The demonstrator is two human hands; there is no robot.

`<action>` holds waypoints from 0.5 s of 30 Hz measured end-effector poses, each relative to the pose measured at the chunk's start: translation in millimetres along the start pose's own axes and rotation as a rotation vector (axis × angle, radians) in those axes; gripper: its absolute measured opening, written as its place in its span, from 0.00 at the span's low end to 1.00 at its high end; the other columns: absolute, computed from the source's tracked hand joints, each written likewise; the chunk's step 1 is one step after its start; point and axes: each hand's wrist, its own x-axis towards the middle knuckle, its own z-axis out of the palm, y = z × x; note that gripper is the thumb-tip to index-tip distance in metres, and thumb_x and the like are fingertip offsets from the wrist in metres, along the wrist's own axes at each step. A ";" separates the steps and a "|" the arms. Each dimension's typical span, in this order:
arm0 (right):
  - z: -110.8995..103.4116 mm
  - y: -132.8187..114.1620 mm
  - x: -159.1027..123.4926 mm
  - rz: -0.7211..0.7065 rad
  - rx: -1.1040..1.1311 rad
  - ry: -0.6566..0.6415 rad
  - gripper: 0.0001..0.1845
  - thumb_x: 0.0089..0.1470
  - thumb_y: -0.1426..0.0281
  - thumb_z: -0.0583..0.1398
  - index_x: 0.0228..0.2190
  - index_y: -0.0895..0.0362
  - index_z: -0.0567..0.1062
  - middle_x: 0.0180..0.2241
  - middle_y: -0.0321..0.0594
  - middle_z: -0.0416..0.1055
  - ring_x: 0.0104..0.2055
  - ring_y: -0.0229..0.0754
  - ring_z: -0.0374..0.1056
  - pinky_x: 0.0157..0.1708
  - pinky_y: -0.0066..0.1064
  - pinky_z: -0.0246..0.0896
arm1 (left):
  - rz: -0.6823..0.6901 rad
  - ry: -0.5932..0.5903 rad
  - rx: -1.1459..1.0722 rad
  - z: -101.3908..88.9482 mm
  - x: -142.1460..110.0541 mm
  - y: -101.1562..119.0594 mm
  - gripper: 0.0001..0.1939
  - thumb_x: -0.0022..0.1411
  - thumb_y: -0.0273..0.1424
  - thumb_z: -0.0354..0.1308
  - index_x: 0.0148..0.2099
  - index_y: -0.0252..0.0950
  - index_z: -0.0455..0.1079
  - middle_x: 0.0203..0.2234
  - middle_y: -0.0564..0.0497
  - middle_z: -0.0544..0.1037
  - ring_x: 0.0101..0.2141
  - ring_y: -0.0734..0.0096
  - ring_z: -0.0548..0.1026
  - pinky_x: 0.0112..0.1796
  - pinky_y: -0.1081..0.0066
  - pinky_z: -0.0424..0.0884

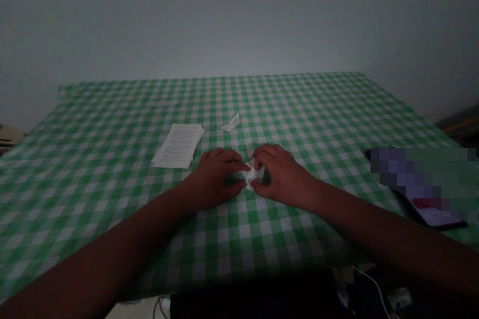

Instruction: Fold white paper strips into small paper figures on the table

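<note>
Near the front middle of the table, a small folded piece of printed paper [251, 175] lies between my two hands. My left hand [217, 177] grips its left side, thumb and fingers closed on the edge. From the other side my right hand [279, 172] pinches the paper with thumb and forefinger. The fingers cover part of its outline, so its exact shape cannot be made out. Just beyond the hands sits a small folded paper boat [231, 123]. Left of it lies a stack of printed paper sheets [177, 147].
A green-and-white checked tablecloth [112, 169] covers the table, which meets a plain wall [224, 20] at the back. To the right rests a dark-edged device with a lit screen [430, 204], partly blurred out. Below the front edge hangs a white cable [374, 284].
</note>
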 end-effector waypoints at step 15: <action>0.7 29.1 18.7 0.186 -0.034 0.144 0.13 0.50 0.66 0.65 0.32 0.53 0.65 0.37 0.41 0.68 0.42 0.49 0.64 0.41 0.41 0.60 | 0.013 0.009 0.006 -0.3 0.3 1.3 0.17 0.61 0.36 0.62 0.53 0.47 0.73 0.49 0.51 0.73 0.50 0.57 0.68 0.53 0.54 0.58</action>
